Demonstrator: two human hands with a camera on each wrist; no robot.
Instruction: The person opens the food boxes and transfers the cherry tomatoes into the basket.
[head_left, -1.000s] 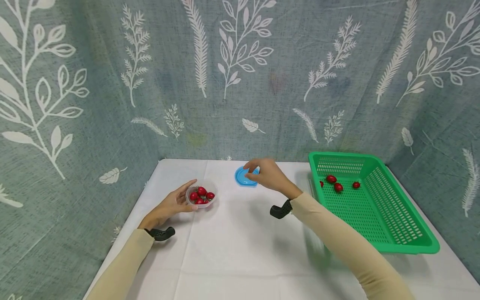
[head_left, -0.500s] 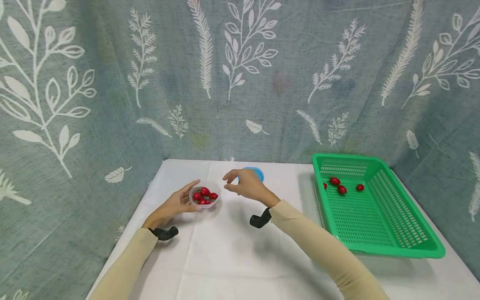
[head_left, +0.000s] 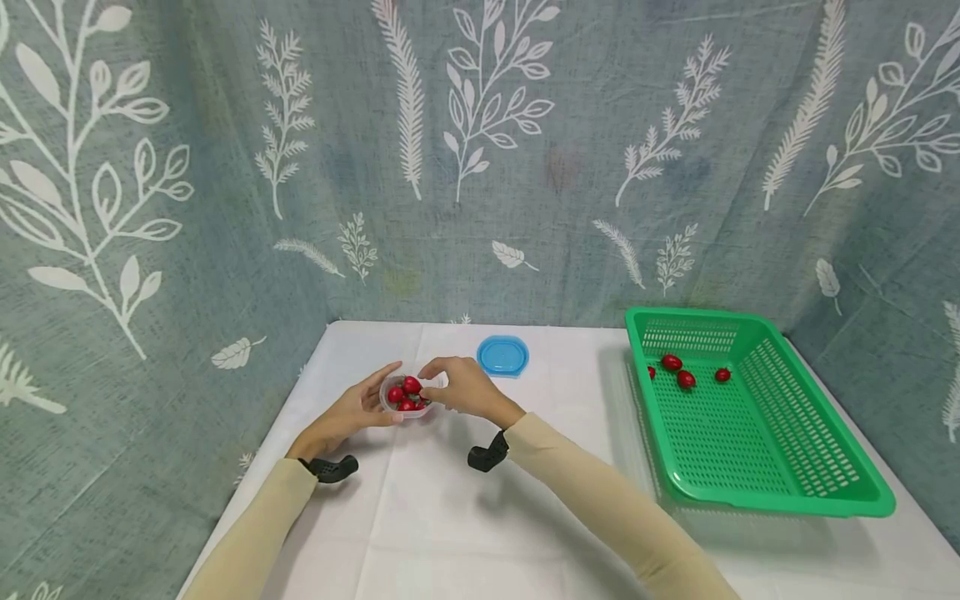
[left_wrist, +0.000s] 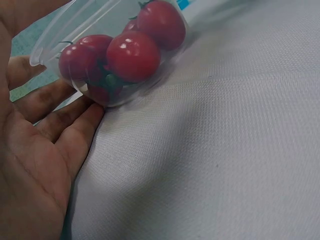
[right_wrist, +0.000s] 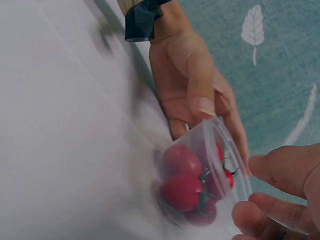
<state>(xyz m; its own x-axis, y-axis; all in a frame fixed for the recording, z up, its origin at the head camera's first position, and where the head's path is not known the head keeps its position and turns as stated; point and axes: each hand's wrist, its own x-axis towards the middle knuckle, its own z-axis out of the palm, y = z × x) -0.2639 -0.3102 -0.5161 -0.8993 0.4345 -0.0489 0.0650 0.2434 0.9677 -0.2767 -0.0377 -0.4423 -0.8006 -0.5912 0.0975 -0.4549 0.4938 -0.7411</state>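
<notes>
A small clear plastic container (head_left: 386, 404) with several red cherry tomatoes (head_left: 396, 394) stands at the left of the table. My left hand (head_left: 345, 419) holds it from the left, thumb on the near side and fingers around the far side. In the left wrist view, the tomatoes (left_wrist: 133, 57) show through the container's wall, some with green stems. My right hand (head_left: 468, 388) is at the container's right rim, thumb and fingers bent and apart. In the right wrist view, the right thumb (right_wrist: 287, 170) and fingertips are right at the rim, with nothing visible between them.
Behind the right hand, a blue lid (head_left: 502, 356) lies flat on the white-covered table (head_left: 450, 533). A green perforated basket (head_left: 750, 442) stands on the right with several tomatoes (head_left: 686, 380) at its far left. A patterned grey-green curtain (head_left: 450, 250) encloses the table's back and sides.
My right hand has moved left from over the blue lid to the container's rim, uncovering the lid. The left hand keeps its hold on the container.
</notes>
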